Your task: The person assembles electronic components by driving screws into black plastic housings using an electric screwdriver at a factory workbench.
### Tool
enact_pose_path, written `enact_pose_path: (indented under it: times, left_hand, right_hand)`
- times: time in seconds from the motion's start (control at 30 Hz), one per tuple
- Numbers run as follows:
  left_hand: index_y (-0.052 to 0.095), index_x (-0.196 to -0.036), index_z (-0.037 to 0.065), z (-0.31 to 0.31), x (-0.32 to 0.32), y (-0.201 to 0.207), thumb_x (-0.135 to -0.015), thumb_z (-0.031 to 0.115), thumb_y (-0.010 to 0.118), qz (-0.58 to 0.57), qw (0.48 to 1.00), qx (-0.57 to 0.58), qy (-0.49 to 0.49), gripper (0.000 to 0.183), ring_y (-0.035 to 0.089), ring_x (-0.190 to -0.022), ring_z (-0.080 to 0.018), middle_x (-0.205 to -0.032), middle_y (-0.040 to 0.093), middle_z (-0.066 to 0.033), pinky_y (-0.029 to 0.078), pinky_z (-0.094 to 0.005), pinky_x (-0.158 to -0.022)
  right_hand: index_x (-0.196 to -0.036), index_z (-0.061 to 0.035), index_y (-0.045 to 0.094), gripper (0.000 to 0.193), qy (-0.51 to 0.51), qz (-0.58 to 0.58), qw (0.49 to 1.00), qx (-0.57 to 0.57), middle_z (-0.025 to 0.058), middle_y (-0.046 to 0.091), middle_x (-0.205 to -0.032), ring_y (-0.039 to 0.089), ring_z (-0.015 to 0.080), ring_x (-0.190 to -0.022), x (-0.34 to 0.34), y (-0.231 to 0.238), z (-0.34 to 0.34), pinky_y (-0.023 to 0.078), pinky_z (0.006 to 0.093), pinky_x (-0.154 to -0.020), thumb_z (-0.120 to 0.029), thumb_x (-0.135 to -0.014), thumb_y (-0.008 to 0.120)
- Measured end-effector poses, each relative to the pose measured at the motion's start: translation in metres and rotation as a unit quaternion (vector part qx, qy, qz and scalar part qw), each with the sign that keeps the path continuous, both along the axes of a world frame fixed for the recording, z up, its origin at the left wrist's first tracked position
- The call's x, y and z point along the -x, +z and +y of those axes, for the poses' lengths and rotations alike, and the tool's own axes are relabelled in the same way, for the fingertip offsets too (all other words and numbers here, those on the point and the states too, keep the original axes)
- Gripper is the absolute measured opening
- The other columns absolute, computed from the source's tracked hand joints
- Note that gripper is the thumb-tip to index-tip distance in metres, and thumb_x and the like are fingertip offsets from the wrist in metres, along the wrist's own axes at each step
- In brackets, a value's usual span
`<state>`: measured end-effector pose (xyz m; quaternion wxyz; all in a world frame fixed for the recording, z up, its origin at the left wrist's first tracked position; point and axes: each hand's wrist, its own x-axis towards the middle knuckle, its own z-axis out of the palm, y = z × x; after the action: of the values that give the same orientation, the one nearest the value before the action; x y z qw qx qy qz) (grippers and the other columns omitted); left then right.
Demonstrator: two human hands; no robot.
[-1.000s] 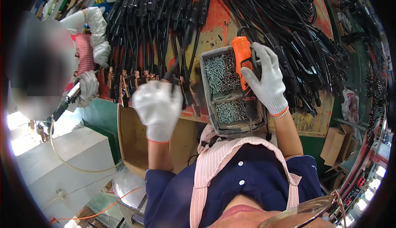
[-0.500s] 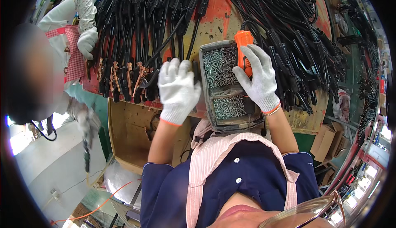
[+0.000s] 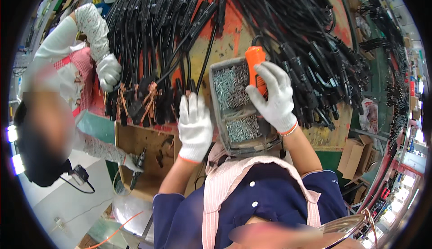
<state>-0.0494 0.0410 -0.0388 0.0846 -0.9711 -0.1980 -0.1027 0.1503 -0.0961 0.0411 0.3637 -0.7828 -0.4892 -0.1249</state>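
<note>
My right hand, in a white knit glove, is closed round an orange corded electric screwdriver. The tool lies over the right side of a grey tray of screws, and my palm hides its lower part. Silvery screws fill the larger far compartment; more screws lie in the near one. Left of the tray, my gloved left hand is open at the table's front edge. Its fingers are stretched forward, with the tips at the ends of black cables. Whether they touch is unclear.
Black cables with bared copper ends cover the table's left; another black bundle covers its right. At left, a co-worker's gloved hand rests by the cables; the other holds a dark tool over an open box. Cardboard stands right.
My left hand has moved nearer to me, its fingers still stretched. My right hand still grips the screwdriver. The co-worker's lower hand has swung right with the dark tool, over the box.
</note>
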Motion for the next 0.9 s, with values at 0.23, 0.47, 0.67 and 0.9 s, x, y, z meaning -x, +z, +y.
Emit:
enact_pose_path:
  times: [0.23, 0.47, 0.67, 0.9]
  left_hand:
    - [0.063, -0.079, 0.005, 0.023, -0.012, 0.077, -0.066, 0.015, 0.068, -0.055, 0.975, 0.205, -0.071, 0.017, 0.048, -0.118, -0.0367, -0.115, 0.059, -0.0100, 0.039, -0.0472, -0.102]
    - [0.063, -0.072, 0.005, 0.037, -0.020, 0.116, -0.061, 0.010, 0.077, -0.236, 0.889, 0.375, -0.114, 0.019, 0.053, -0.106, -0.0318, -0.101, 0.063, -0.0089, 0.045, -0.0433, -0.090]
    - [0.068, -0.081, 0.012, 0.019, -0.025, 0.142, -0.065, 0.015, 0.078, -0.227, 0.949, 0.202, -0.082, 0.020, 0.053, -0.098, -0.0272, -0.094, 0.060, -0.0014, 0.045, -0.0439, -0.084]
    - [0.052, -0.128, -0.005, 0.027, -0.017, 0.118, -0.088, 0.018, 0.066, -0.245, 0.901, 0.357, 0.043, 0.048, 0.063, -0.064, -0.0265, -0.077, 0.065, -0.0116, 0.051, -0.0356, -0.065]
  right_hand:
    - [-0.127, -0.0056, 0.054, 0.048, 0.063, 0.113, 0.992, -0.004, 0.0154, 0.059, -0.117, 0.059, 0.0317, -0.106, -0.058, 0.056, 0.049, 0.048, 0.0392, -0.092, -0.021, -0.084, 0.070]
    - [-0.131, -0.0036, 0.053, 0.070, -0.040, 0.329, 0.933, 0.140, 0.0197, 0.062, -0.120, 0.059, 0.0307, -0.115, -0.157, -0.012, 0.160, 0.044, 0.0361, -0.097, -0.051, -0.081, 0.062]
    - [-0.102, -0.0014, 0.064, 0.023, 0.069, 0.644, 0.757, 0.086, 0.0074, 0.068, -0.085, 0.066, 0.0188, -0.072, -0.179, -0.058, 0.202, 0.055, 0.0296, -0.065, -0.019, -0.087, 0.065]
    - [-0.101, -0.0011, 0.061, 0.023, 0.192, 0.756, 0.617, 0.098, 0.0043, 0.064, -0.088, 0.064, 0.0126, -0.079, -0.057, 0.049, 0.137, 0.052, 0.0265, -0.066, -0.017, -0.086, 0.069]
